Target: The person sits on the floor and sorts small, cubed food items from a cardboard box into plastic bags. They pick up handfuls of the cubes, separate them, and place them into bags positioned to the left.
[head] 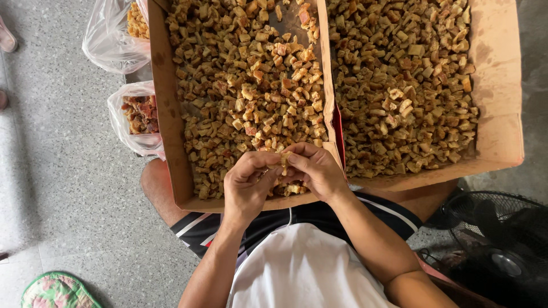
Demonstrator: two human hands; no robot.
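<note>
White shirt [305, 268] and dark shorts with red and white stripes [200, 231] fill the bottom of the view, since the person is seated and looking down over their own lap. Resting across the knees is a big, shallow cardboard box [495, 85], opened flat into two halves with a raised fold between them. Both halves are heaped with small golden-brown fried cubes [399, 85] (rough, crisp-looking pieces, some paler than others). Grey speckled floor [57, 188] surrounds everything. At the lower right stands a black fan [496, 239] with a wire cage. To the left of the box sit two clear plastic bags: the upper bag [108, 40] holds more golden pieces, and the lower bag [134, 122] holds darker, reddish scraps. A green flowered slipper [54, 291] lies at the bottom left corner.

Both hands meet over the near edge of the left half of the box. The left hand [246, 185] and the right hand [317, 168] touch at the fingertips, fingers curled narrowly inward, together pinching one small fried cube [283, 161] just above the heap.
</note>
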